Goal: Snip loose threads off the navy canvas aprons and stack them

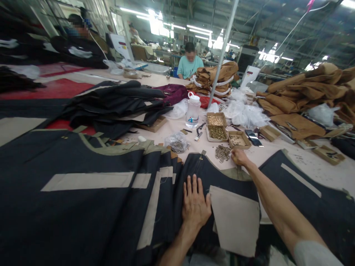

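My left hand lies flat and open on a dark denim garment piece with a beige pocket lining just to its right. My right hand reaches forward to the garment's upper edge, fingers curled closed beside a loose heap of small metal fasteners; what it pinches is too small to make out. More dark denim pieces with beige strips are fanned out to the left.
Small cardboard boxes of metal parts, a clear plastic bottle, a phone and plastic bags sit on the table beyond. Brown garments pile up at right, dark ones at left. A person in a teal shirt sits opposite.
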Available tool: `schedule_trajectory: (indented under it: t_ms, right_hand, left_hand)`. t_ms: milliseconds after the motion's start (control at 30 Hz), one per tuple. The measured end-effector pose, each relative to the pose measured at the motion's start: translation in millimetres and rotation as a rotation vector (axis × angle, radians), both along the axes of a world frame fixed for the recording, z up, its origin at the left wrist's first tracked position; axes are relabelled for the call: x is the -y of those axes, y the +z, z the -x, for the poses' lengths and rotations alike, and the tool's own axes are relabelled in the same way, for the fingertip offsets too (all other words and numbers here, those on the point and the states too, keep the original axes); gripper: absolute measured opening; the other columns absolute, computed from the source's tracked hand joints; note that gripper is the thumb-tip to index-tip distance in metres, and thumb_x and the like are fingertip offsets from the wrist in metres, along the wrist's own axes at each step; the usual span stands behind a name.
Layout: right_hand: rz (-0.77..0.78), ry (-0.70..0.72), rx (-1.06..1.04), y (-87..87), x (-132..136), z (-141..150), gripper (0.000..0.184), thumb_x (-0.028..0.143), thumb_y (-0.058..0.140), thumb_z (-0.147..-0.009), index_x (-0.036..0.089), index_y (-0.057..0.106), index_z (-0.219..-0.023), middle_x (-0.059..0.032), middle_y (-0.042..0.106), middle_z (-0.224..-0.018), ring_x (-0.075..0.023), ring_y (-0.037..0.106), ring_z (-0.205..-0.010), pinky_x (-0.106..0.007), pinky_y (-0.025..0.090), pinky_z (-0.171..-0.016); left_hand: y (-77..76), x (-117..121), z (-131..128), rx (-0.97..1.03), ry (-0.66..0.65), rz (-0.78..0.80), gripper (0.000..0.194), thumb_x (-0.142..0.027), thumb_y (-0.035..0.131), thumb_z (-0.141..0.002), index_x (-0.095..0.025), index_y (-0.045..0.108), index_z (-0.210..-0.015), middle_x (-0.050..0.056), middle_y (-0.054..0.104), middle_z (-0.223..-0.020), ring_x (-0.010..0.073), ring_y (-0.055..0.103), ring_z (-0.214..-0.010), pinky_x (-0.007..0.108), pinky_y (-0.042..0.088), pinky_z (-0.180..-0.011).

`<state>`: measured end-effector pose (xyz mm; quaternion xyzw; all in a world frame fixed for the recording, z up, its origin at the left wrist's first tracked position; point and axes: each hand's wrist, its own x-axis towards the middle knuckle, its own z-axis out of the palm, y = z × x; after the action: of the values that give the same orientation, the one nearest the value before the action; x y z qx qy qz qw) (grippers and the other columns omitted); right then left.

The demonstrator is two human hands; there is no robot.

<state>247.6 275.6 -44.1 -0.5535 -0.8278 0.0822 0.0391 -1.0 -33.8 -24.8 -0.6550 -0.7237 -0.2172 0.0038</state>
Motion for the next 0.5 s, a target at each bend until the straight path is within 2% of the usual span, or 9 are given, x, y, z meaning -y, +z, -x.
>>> schedule_trajectory:
  t_ms: [167, 333, 400, 500]
  right_hand:
    - [-0.016, 0.009, -0.034, 13.1, 12, -3, 0.017, 0.021, 0.055, -0.089, 0.012, 0.070, -0.088, -0.0172, 0.072, -0.095, -0.0228, 0.060, -0.086, -0.029, 0.039, -0.077]
    - [0.042, 0.040, -0.069, 33.1, 52, -46, 0.018, 0.024, 0.053, -0.090, 0.016, 0.066, -0.082, -0.0089, 0.070, -0.079, -0.0183, 0.056, -0.073, -0.028, 0.034, -0.067]
    - [0.098, 0.066, -0.098, 31.0, 75, -65, 0.017, 0.027, 0.054, -0.090, 0.017, 0.065, -0.082, -0.0062, 0.069, -0.075, -0.0171, 0.055, -0.068, -0.027, 0.033, -0.064]
    - [0.169, 0.049, -0.190, 16.9, 100, -83, 0.018, 0.030, 0.055, -0.089, 0.017, 0.064, -0.082, -0.0046, 0.067, -0.073, -0.0168, 0.054, -0.066, -0.027, 0.032, -0.061]
  left_hand:
    - [2.9, 2, 0, -0.015, -0.009, 0.004, 0.069, -0.048, 0.047, -0.101, -0.011, 0.043, -0.159, 0.013, 0.026, -0.173, 0.0362, 0.013, -0.162, 0.057, 0.017, -0.131]
    - [2.9, 1, 0, -0.015, -0.014, 0.007, 0.071, -0.052, 0.045, -0.101, -0.010, 0.044, -0.158, 0.014, 0.026, -0.172, 0.0358, 0.014, -0.162, 0.055, 0.015, -0.132]
    - [1.8, -1, -1, -0.012, -0.016, 0.008, 0.072, -0.053, 0.047, -0.101, -0.010, 0.044, -0.158, 0.014, 0.025, -0.173, 0.0363, 0.013, -0.162, 0.055, 0.014, -0.132]
    - [0.8, -2, -2, -0.019, -0.015, 0.007, 0.073, -0.053, 0.049, -0.100, -0.009, 0.043, -0.159, 0.014, 0.024, -0.173, 0.0374, 0.012, -0.162, 0.056, 0.013, -0.132]
